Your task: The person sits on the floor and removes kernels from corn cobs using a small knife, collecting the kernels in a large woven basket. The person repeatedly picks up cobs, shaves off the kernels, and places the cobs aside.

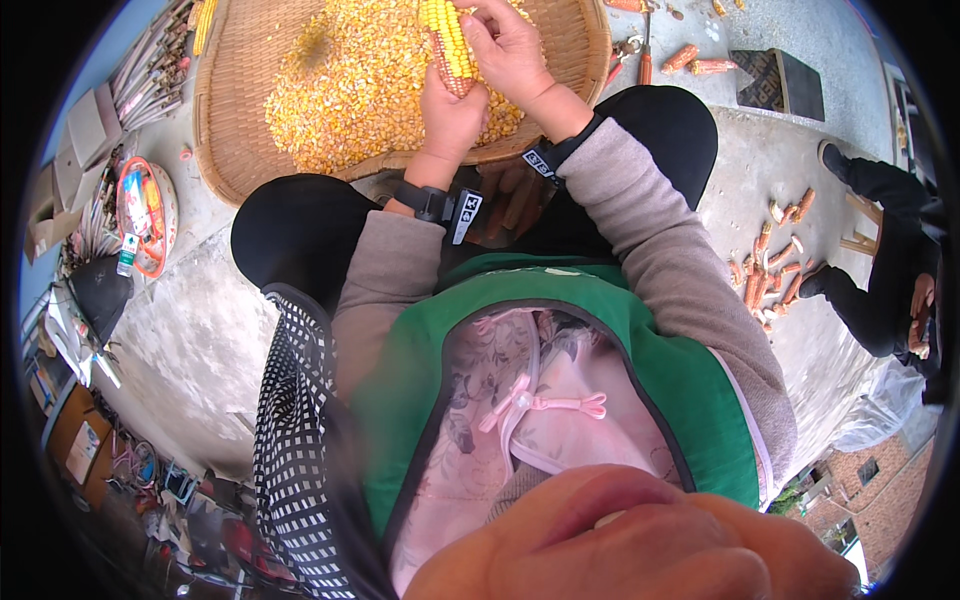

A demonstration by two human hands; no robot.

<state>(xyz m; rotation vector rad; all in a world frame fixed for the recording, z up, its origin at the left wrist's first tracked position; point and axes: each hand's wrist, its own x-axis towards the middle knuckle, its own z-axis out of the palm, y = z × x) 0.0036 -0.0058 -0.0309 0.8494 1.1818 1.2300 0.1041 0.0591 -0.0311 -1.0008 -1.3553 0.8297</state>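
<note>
My left hand (452, 118) grips the lower end of a corn cob (451, 39), held tilted over a woven bamboo basket (234, 127). Yellow kernels still cover the cob's upper part, while bare reddish core shows along its left side and lower end. My right hand (514, 56) is on the cob's right side, thumb against the kernels; some of its fingers are hidden behind the cob. Loose corn kernels (352, 97) lie heaped in the basket beneath both hands. The basket's near edge is in front of my bent knees.
Right of the basket lie a screwdriver (645, 64), red-handled pliers (624, 54) and stripped cobs (681, 58). A dark box (799, 86) stands beyond. More cobs (757, 281) litter the floor near a seated person (892, 247). On the left are a red-rimmed basin (166, 206) and cardboard boxes (94, 124).
</note>
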